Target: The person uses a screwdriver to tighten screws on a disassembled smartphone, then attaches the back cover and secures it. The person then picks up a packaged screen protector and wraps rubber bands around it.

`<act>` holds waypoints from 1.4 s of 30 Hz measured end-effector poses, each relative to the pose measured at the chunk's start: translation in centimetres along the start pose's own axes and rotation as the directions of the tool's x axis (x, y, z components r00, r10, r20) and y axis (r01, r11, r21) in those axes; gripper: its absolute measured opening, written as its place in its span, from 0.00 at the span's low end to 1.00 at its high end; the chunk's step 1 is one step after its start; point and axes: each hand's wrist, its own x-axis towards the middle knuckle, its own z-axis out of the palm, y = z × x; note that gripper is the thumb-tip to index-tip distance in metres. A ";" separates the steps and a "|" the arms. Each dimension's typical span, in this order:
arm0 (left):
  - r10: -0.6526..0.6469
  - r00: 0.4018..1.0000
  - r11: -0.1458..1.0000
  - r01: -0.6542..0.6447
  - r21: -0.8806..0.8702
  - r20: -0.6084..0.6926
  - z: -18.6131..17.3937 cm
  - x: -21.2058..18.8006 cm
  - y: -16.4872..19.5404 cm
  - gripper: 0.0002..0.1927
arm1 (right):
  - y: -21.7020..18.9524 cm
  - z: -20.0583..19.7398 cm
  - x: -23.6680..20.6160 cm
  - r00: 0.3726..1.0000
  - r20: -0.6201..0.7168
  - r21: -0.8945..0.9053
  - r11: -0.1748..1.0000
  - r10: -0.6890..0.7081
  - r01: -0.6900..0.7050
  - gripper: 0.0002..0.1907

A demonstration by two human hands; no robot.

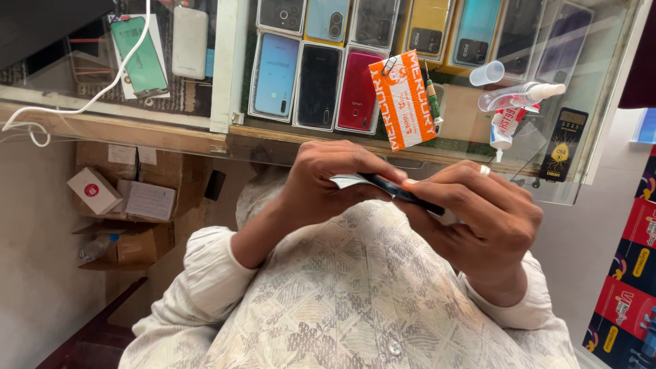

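One dark phone (403, 193) sits at frame centre, pinched edge-on between the fingers (355, 160) of the left hand (328, 181) and the right hand (478, 212). Above, a glass surface (601, 102) covers a display case holding roughly ten phones (318, 85); one orange packet (403, 99), one spray bottle (519, 96) and one tube (504, 126) lie on it.

Cream patterned shirt, rolled sleeves, button, silver ring (484, 169)
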 end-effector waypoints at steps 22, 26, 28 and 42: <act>-0.305 0.912 0.751 0.053 -0.658 -0.274 2.8 -4.0 -2.6 0.12 | 0.6 2.1 -1.5 0.968 -0.064 0.691 0.711 0.243 -0.133 0.10; -0.338 0.904 0.641 0.017 -0.767 -0.263 3.4 -3.9 -3.4 0.14 | 1.2 2.7 -1.4 0.979 -0.080 0.665 0.742 0.189 -0.089 0.09; -0.365 0.887 0.608 -0.001 -0.794 -0.282 3.5 -3.5 -3.2 0.15 | 1.2 3.0 -1.3 0.973 -0.063 0.699 0.706 0.220 -0.114 0.10; -0.509 0.824 0.342 -0.071 -0.937 -0.249 2.9 -1.5 -2.2 0.16 | 0.1 4.4 -0.7 0.955 -0.008 0.564 0.790 0.298 -0.242 0.11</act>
